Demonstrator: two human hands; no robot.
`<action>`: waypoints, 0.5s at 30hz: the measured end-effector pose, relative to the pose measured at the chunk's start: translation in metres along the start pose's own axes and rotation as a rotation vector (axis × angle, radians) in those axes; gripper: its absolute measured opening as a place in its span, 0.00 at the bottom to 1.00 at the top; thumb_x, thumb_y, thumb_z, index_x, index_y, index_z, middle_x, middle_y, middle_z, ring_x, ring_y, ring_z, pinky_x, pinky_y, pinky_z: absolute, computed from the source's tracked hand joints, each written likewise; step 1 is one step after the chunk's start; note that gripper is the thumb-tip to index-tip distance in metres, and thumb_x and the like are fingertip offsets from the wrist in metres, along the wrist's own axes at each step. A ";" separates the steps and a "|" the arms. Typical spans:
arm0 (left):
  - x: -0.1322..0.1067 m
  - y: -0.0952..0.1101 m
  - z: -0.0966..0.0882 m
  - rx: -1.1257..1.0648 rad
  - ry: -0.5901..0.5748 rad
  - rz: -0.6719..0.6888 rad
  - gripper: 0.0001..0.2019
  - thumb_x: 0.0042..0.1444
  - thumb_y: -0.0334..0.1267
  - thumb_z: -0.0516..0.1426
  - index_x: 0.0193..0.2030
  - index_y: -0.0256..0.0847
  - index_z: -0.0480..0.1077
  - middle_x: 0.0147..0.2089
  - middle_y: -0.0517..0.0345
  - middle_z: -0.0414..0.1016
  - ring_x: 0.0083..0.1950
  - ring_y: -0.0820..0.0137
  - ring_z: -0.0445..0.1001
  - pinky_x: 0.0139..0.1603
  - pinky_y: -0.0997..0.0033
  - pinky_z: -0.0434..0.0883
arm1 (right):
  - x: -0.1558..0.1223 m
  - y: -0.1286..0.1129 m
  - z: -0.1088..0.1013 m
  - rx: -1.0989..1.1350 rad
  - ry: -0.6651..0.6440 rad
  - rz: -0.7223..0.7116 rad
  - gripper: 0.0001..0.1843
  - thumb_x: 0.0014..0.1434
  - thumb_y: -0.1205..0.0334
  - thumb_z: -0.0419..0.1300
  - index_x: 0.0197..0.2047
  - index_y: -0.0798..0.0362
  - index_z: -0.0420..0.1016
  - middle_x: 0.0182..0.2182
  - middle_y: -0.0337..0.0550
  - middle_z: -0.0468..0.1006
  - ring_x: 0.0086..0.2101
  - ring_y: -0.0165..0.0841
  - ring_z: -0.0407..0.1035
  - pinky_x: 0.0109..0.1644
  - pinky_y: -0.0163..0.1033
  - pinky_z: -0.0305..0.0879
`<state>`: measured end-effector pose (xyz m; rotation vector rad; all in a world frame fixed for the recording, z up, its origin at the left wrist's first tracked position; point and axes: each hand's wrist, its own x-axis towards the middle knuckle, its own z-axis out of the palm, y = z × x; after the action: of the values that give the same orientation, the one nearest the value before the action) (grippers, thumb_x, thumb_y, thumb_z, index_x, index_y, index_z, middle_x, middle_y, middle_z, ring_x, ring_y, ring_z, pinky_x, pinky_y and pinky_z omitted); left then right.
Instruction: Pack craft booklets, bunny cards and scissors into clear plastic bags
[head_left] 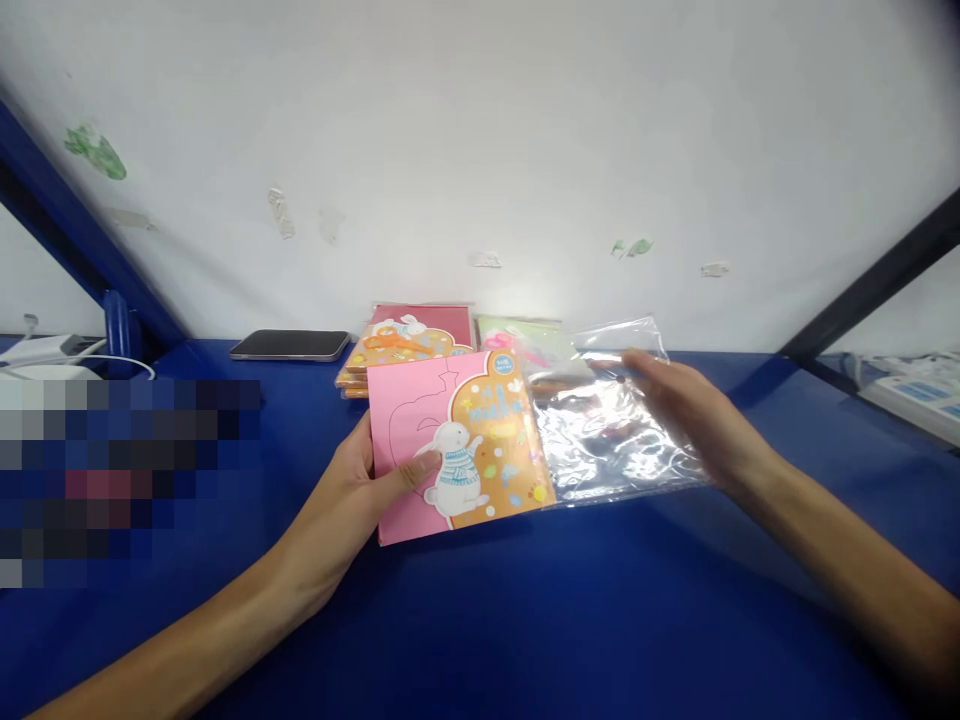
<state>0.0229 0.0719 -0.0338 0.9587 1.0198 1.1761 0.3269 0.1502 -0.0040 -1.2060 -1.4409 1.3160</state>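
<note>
My left hand (360, 470) grips a square booklet (409, 415) by its left edge, thumb on the front and fingers behind. The cover is pink and orange, with a white rabbit in a striped blue sweater. To its right, a clear plastic bag (615, 440) is spread out, wrinkled and shiny. My right hand (686, 415) holds the bag near its right side, its fingers partly blurred. The booklet's right edge meets the bag's left end; whether it lies inside the bag, I cannot tell.
Behind the booklet, a stack of bagged booklets (420, 325) with orange scissors on top rests against the wall. Beside it lies a light green packet (525, 340) with pink scissors. A phone (290, 345) lies at back left, and a white power strip (911, 400) at far right.
</note>
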 end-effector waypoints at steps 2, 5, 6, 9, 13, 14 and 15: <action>0.000 0.000 0.000 0.008 -0.008 0.008 0.39 0.52 0.43 0.71 0.70 0.46 0.64 0.62 0.44 0.78 0.57 0.46 0.80 0.55 0.51 0.80 | 0.001 0.002 0.001 -0.004 -0.004 -0.002 0.21 0.65 0.40 0.60 0.49 0.44 0.84 0.42 0.49 0.85 0.44 0.45 0.78 0.45 0.50 0.77; -0.001 0.000 0.002 0.029 -0.006 0.016 0.39 0.51 0.44 0.72 0.69 0.47 0.65 0.61 0.44 0.79 0.56 0.45 0.81 0.52 0.52 0.81 | 0.000 0.004 0.004 0.016 -0.023 -0.018 0.21 0.65 0.40 0.60 0.49 0.44 0.84 0.39 0.49 0.85 0.43 0.46 0.78 0.40 0.49 0.77; -0.001 0.000 0.003 0.035 -0.007 0.016 0.39 0.51 0.44 0.72 0.69 0.47 0.65 0.61 0.44 0.79 0.56 0.45 0.81 0.51 0.52 0.81 | 0.000 0.005 0.006 0.020 -0.026 -0.021 0.21 0.66 0.41 0.60 0.49 0.44 0.84 0.39 0.49 0.84 0.41 0.45 0.78 0.38 0.48 0.76; -0.002 0.001 0.004 0.034 -0.004 0.014 0.39 0.51 0.44 0.72 0.69 0.47 0.65 0.62 0.44 0.78 0.56 0.46 0.81 0.50 0.53 0.81 | -0.002 0.007 0.010 0.032 -0.022 -0.003 0.21 0.66 0.41 0.60 0.51 0.46 0.83 0.36 0.48 0.84 0.31 0.40 0.76 0.29 0.43 0.71; -0.002 0.001 0.004 0.020 0.007 0.013 0.40 0.51 0.44 0.71 0.69 0.47 0.64 0.62 0.45 0.78 0.57 0.47 0.80 0.53 0.53 0.80 | -0.004 0.012 0.017 0.027 -0.046 0.013 0.23 0.66 0.40 0.59 0.48 0.48 0.83 0.37 0.48 0.85 0.23 0.34 0.71 0.23 0.40 0.65; -0.002 0.001 0.004 0.017 0.007 0.013 0.40 0.51 0.44 0.71 0.69 0.47 0.64 0.62 0.44 0.78 0.57 0.47 0.80 0.54 0.53 0.80 | -0.005 0.014 0.019 0.028 -0.065 0.012 0.23 0.66 0.39 0.59 0.49 0.48 0.83 0.38 0.49 0.85 0.23 0.34 0.71 0.23 0.40 0.64; -0.002 0.001 0.003 0.014 0.007 0.014 0.40 0.52 0.44 0.71 0.69 0.47 0.64 0.62 0.45 0.78 0.57 0.46 0.80 0.55 0.52 0.80 | -0.005 0.015 0.021 0.028 -0.083 0.009 0.23 0.67 0.39 0.58 0.49 0.48 0.82 0.39 0.48 0.85 0.24 0.34 0.71 0.24 0.39 0.64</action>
<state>0.0259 0.0703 -0.0320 0.9750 1.0294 1.1865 0.3093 0.1406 -0.0214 -1.1529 -1.4714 1.4027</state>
